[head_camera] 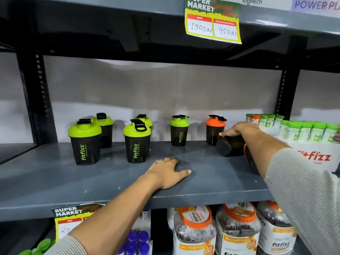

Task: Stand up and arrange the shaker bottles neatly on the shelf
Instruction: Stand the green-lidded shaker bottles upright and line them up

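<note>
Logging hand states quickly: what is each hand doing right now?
Left hand: open, flat on the shelf, holding nothing.
Right hand: closed on the tipped-over shaker bottle.

A price tag (213, 20) hanging from the upper shelf is reading "SUPER MARKET", "1900 Rs" and "950 Rs". Green-lidded shaker bottles (137, 141) are showing "fitfizz", as are the white box (312, 155) and the jars (237, 230) below.
</note>
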Demonstrator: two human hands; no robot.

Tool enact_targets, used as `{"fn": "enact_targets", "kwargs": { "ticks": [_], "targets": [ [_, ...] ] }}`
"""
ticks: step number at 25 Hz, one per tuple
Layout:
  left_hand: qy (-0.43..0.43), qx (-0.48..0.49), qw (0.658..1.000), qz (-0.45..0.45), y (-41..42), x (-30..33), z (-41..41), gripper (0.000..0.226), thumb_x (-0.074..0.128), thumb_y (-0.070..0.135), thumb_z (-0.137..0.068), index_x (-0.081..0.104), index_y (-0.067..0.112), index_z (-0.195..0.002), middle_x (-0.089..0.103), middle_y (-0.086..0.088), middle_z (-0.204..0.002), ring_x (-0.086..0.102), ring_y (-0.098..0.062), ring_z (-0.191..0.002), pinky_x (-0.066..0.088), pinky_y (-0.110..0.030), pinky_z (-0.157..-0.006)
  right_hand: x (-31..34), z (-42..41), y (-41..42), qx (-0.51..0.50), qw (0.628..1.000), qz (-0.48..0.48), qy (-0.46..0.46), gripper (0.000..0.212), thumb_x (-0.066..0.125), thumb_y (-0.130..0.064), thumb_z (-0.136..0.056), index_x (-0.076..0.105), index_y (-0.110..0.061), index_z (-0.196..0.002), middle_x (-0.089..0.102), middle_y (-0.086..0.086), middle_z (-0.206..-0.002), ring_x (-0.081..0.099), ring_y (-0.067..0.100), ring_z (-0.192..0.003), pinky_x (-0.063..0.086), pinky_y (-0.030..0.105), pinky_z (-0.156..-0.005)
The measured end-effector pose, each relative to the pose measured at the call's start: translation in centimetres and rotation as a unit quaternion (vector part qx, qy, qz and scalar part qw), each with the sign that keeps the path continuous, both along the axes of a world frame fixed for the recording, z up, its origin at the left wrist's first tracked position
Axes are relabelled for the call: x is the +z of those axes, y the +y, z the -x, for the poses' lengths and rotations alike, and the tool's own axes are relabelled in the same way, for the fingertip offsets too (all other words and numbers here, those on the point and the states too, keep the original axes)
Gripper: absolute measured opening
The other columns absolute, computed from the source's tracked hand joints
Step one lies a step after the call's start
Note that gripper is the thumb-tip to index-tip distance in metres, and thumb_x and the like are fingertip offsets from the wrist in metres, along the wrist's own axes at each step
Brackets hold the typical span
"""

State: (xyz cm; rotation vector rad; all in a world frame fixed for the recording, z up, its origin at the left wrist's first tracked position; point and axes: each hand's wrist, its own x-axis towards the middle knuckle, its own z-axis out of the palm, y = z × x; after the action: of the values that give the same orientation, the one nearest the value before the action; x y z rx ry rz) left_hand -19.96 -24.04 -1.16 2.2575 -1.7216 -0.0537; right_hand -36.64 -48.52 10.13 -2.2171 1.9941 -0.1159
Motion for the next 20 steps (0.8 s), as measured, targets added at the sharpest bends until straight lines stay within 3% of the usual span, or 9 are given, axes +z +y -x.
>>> {"fn": "enact_targets", "kwargs": {
  "ticks": [3, 5, 8, 11, 15, 18, 20],
  "targets": [
    [0.005, 0.002, 1.000, 0.003, 0.2, 0.0, 0.1, 0.081, 0.038, 0.070, -0.087, 0.035, 0.019, -0.150, 0.034, -0.006, -0.157, 0.033, -0.027, -0.143, 0.025, -0.037, -0.116, -0.4, 0.0, 0.0, 0.006, 1.000, 0.019, -0.010, 0.067, 0.058, -0.069, -0.074, 0.060, -0.015, -0.114, 0.064, 0.008, -0.109, 0.061, 0.029, -0.096, 0.047, 0.034, -0.089],
    [0.008, 0.002, 1.000, 0.002, 0.2, 0.1, 0.1, 0.081, 0.038, 0.070, -0.088, 0.034, 0.019, -0.150, 0.033, -0.006, -0.158, 0.032, -0.027, -0.143, 0.024, -0.037, -0.116, -0.8, -0.3, 0.1, 0.005, 0.998, 0.059, -0.039, 0.064, 0.060, -0.065, -0.073, 0.060, -0.014, -0.113, 0.062, 0.007, -0.105, 0.058, 0.028, -0.091, 0.047, 0.034, -0.082],
    [0.009, 0.004, 1.000, 0.004, 0.2, 0.2, 0.2, 0.081, 0.038, 0.071, -0.087, 0.034, 0.020, -0.150, 0.033, -0.005, -0.158, 0.032, -0.027, -0.143, 0.024, -0.037, -0.116, -1.6, -0.9, -0.1, -0.017, 0.992, 0.101, -0.072, 0.062, 0.060, -0.062, -0.074, 0.059, -0.014, -0.114, 0.060, 0.008, -0.105, 0.055, 0.030, -0.094, 0.043, 0.040, -0.089],
    [0.006, 0.005, 1.000, 0.002, 0.2, 0.1, 0.1, 0.081, 0.038, 0.070, -0.087, 0.034, 0.019, -0.150, 0.033, -0.006, -0.158, 0.032, -0.027, -0.144, 0.024, -0.037, -0.117, -1.8, -1.0, -0.3, -0.021, 0.991, 0.093, -0.094, 0.064, 0.060, -0.060, -0.077, 0.056, -0.014, -0.121, 0.060, 0.011, -0.121, 0.055, 0.035, -0.114, 0.034, 0.051, -0.103],
    [0.004, 0.002, 1.000, 0.000, 0.1, 0.1, 0.1, 0.082, 0.037, 0.070, -0.087, 0.034, 0.018, -0.150, 0.033, -0.006, -0.158, 0.032, -0.027, -0.143, 0.024, -0.037, -0.117, -0.7, -0.7, 0.4, 0.009, 0.985, 0.130, -0.109, 0.064, 0.060, -0.056, -0.079, 0.051, -0.018, -0.130, 0.058, 0.013, -0.128, 0.051, 0.039, -0.121, 0.030, 0.055, -0.104],
    [0.001, 0.000, 1.000, -0.002, 0.3, 0.2, 0.2, 0.081, 0.037, 0.070, -0.088, 0.034, 0.017, -0.150, 0.034, -0.007, -0.157, 0.033, -0.027, -0.143, 0.024, -0.038, -0.117, 0.3, -0.4, 1.4, 0.023, 0.954, 0.268, -0.130, 0.036, 0.064, -0.035, -0.081, 0.056, -0.018, -0.111, 0.066, 0.016, -0.115, 0.059, 0.040, -0.110, 0.037, 0.050, -0.102],
    [0.006, 0.000, 1.000, -0.005, 0.4, 0.3, 0.2, 0.081, 0.037, 0.069, -0.089, 0.034, 0.017, -0.150, 0.033, -0.007, -0.157, 0.033, -0.027, -0.143, 0.025, -0.038, -0.117, 0.4, -0.3, 2.0, 0.011, 0.952, 0.292, -0.097, 0.026, 0.064, -0.026, -0.080, 0.059, -0.019, -0.105, 0.067, 0.014, -0.107, 0.062, 0.037, -0.105, 0.034, 0.051, -0.106]
  ]
}}
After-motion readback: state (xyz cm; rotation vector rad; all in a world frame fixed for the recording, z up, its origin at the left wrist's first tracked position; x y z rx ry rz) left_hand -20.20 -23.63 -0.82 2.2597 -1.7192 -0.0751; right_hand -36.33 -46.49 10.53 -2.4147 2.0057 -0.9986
